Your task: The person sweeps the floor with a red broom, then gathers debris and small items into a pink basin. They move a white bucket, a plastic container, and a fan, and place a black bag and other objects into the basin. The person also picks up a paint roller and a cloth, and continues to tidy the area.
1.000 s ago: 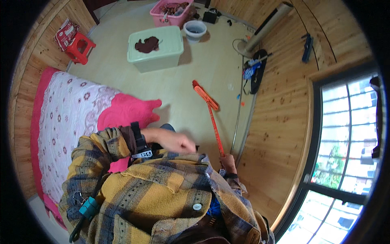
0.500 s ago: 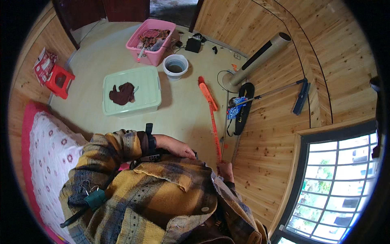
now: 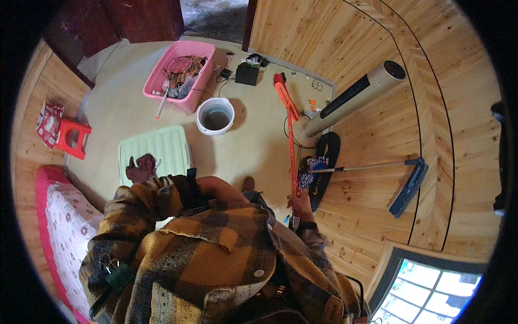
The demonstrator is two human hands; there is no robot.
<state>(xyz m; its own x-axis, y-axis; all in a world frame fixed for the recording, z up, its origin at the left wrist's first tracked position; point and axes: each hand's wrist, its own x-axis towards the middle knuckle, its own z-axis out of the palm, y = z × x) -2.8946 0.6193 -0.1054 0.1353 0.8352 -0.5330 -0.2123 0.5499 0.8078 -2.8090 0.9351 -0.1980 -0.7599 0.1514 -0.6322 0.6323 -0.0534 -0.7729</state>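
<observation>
My right hand (image 3: pixel 300 201) is closed around the handle of a long orange-red pole (image 3: pixel 292 156). Its narrow orange head (image 3: pixel 286 97) rests on the floor ahead; whether it is a mop or a broom is unclear. My left hand (image 3: pixel 222 190) is held in front of my body, its fingers hidden beyond the jacket. A white bucket (image 3: pixel 200 120) with dark water stands left of the pole. Farther left is a pale green lidded storage box (image 3: pixel 171 141), a dark brown cloth (image 3: pixel 141 168) lying on its lid, partly hidden by my left sleeve.
A pink tub (image 3: pixel 152 81) of fabrics stands behind the bucket, near a black box (image 3: pixel 246 74). A silver tower appliance (image 3: pixel 345 100), a black bag (image 3: pixel 329 154) and a blue-headed pole (image 3: pixel 409 186) line the right wall. At left are a red stool (image 3: pixel 81 129) and a bed (image 3: pixel 70 221).
The view has shifted forward, and the room's things appear lower. My right hand still grips the orange-red pole, whose head is now farther ahead. My left hand's fingers have slipped from sight.
</observation>
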